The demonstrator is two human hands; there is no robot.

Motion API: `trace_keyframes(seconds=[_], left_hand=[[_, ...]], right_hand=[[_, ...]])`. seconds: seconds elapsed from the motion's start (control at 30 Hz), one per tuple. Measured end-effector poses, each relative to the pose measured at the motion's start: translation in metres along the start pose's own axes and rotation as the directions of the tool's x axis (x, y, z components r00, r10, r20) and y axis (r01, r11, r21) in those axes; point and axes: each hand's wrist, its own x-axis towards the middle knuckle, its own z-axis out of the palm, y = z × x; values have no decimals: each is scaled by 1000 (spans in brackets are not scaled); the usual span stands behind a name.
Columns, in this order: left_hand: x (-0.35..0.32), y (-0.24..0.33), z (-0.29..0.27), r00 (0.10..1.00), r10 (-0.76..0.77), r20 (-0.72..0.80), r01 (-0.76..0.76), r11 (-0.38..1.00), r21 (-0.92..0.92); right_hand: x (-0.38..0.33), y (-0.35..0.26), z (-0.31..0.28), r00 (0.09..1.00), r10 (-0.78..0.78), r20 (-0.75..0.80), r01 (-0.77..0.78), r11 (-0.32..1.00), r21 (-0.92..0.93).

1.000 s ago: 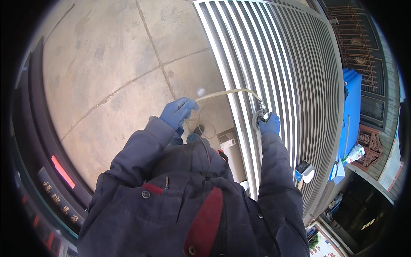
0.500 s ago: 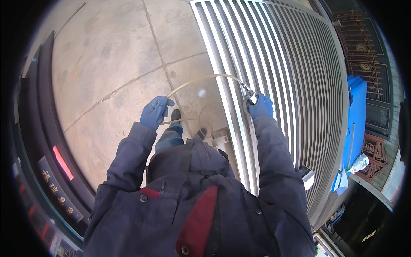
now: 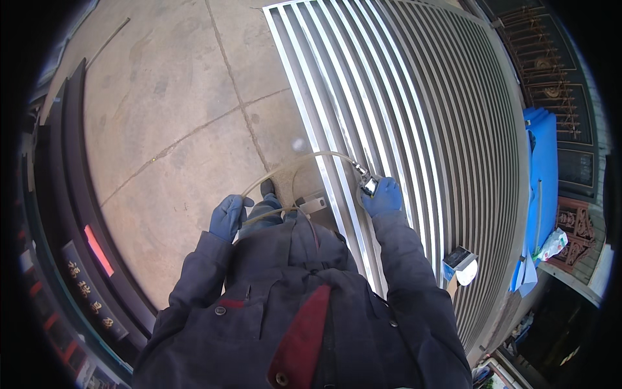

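My right hand (image 3: pixel 383 197), in a blue glove, is closed around a shiny silver air tool (image 3: pixel 369 185) just above the slats of a metal grille (image 3: pixel 317 84). The tool's working end is hidden, so I cannot tell whether it touches the slats. A pale yellowish air hose (image 3: pixel 285 161) runs from its fitting in an arch to the left. My left hand (image 3: pixel 227 216), also in a blue glove, is closed on this hose over the concrete floor. Another stretch of hose passes below that hand toward my legs.
On the grille's right side sits a small dark box (image 3: pixel 459 258) with a white round piece (image 3: pixel 467 273) by it. Blue sheeting (image 3: pixel 543 175) lies beyond the grille. Dark long panels (image 3: pixel 65 162) line the left, and a grey bracket-like support (image 3: pixel 313 205) stands near my feet.
Both hands have come down closer to my body, the right one bringing the air tool along the slats. The hose arch has lowered with them, and the view has shifted slightly.
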Motion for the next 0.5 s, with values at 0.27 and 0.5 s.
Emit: trace_keyframes(seconds=[0.27, 0.5], left_hand=[[31, 33, 14, 997, 69, -38, -67, 997, 31], [25, 30, 12, 998, 9, 57, -9, 1000, -4]], right_hand=[[82, -5, 1, 1000, 1, -26, -1, 1000, 11], [28, -5, -8, 996, 91, -24, -90, 996, 18]])
